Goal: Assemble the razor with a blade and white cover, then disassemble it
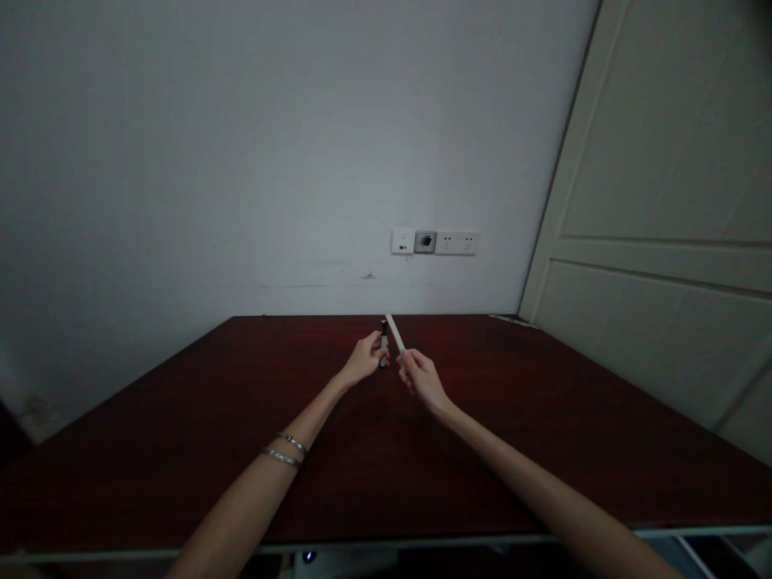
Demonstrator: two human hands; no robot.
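My left hand (365, 356) is closed around a small dark-and-grey tool (383, 344), which stands roughly upright with its dark tip on top. Close by on the right, my right hand (420, 376) pinches the lower end of a thin white strip (395, 332). The strip leans up and to the left, its upper end near the tool's tip. A narrow gap shows between the two hands. Both are over the middle of the dark red table. What exactly the tool is, I cannot tell.
The dark red table (199, 418) reaches back to a pale wall (241, 145) with a row of sockets (457, 243). A panelled cream door (663, 305) stands at the right. A thin flat item (511, 320) lies at the table's back right corner.
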